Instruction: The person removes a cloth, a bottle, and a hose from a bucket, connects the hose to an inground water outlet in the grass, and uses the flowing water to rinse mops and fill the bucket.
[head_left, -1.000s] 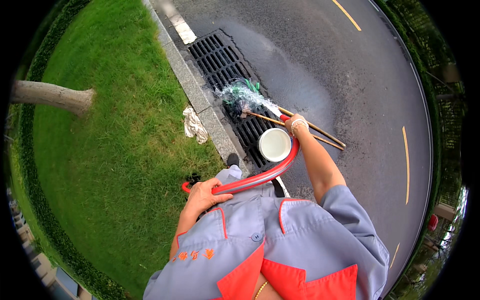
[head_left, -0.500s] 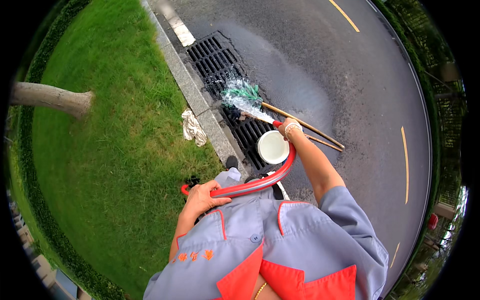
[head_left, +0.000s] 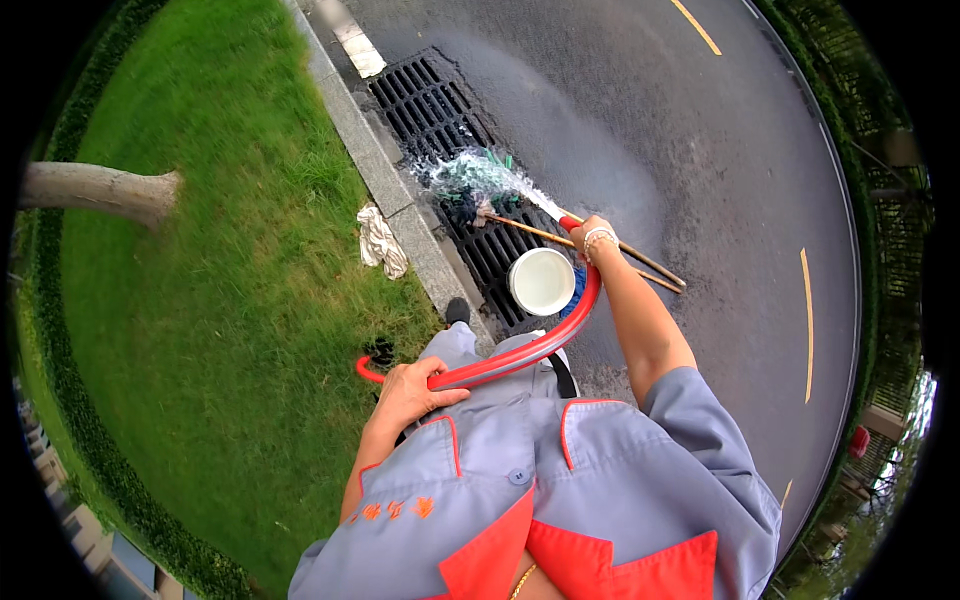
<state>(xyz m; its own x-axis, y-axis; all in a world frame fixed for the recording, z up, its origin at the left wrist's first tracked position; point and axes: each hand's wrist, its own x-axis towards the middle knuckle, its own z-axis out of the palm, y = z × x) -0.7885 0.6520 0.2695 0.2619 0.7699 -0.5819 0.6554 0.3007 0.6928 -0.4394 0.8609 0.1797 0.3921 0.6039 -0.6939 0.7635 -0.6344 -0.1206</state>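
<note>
A red hose (head_left: 535, 352) with a grey stripe bends in an arc in front of the person's body, clasped at two places. The right-hand grip (head_left: 590, 237), a pale bracelet (head_left: 600, 236) at its wrist, is closed around the hose near its mouth, above the drain. The left-hand grip (head_left: 412, 393) is wrapped around it farther back, at the person's waist, and a red length curls out beyond that hand over the grass.

From the mouth a water jet (head_left: 530, 192) shoots onto green strands (head_left: 470, 178) and a dark mop head on the black drain grate (head_left: 492, 262). Two wooden poles (head_left: 555, 237) slant from there onto the wet asphalt, their far ends close together. A white bucket (head_left: 513, 285) stands upright at the grate's edge, just beside something blue (head_left: 577, 290).

Along the grate runs a stone curb (head_left: 377, 165); a crumpled whitish cloth (head_left: 381, 243) lies on the lawn (head_left: 220, 330) next to it. Farther left is a tree trunk (head_left: 105, 192); to the right, the road (head_left: 740, 200) carries yellow dashes (head_left: 808, 325).
</note>
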